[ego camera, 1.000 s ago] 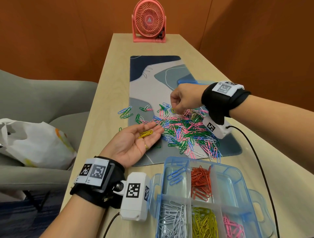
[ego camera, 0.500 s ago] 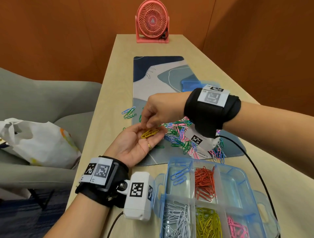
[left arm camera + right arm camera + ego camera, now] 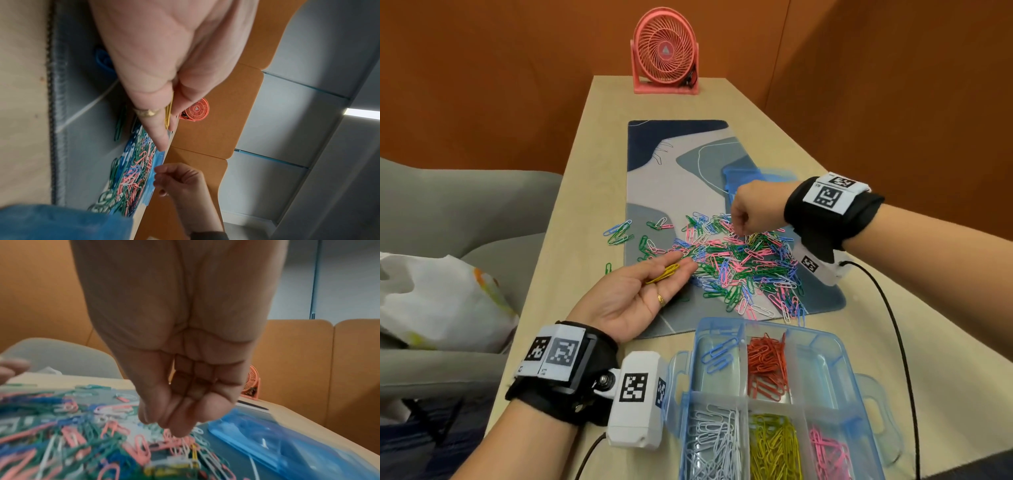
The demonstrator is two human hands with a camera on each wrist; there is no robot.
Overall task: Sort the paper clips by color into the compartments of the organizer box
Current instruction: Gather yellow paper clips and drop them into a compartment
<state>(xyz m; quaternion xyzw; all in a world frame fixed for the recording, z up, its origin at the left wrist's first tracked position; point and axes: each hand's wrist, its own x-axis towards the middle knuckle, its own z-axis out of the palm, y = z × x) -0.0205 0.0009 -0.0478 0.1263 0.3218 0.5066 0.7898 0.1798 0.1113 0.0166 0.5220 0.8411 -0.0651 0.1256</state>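
Observation:
My left hand (image 3: pixel 640 291) lies palm up at the near-left edge of the mixed pile of paper clips (image 3: pixel 739 263), fingers straight. A few yellow paper clips (image 3: pixel 662 273) rest on those fingers; the left wrist view also shows the yellow clips (image 3: pixel 168 113). My right hand (image 3: pixel 751 214) hovers over the pile's far right part, its fingertips (image 3: pixel 179 426) bunched and pointing down, with no clip visible between them. The blue organizer box (image 3: pixel 756 322) stands near me. It holds blue clips (image 3: pixel 717 354), red clips (image 3: pixel 767 366), white clips (image 3: pixel 714 442), yellow clips (image 3: pixel 774 445) and pink clips (image 3: pixel 828 452).
The pile lies on a blue-grey desk mat (image 3: pixel 681 164). A blue plastic bag (image 3: pixel 756 174) sits behind my right hand. A pink fan (image 3: pixel 666 54) stands at the table's far end. Stray clips (image 3: pixel 619 233) lie left of the mat. A white bag (image 3: pixel 438 301) rests on the grey chair.
My right hand came from the pile to my left palm, added a yellow clip there, then went back over the far right of the pile. The left hand stayed put.

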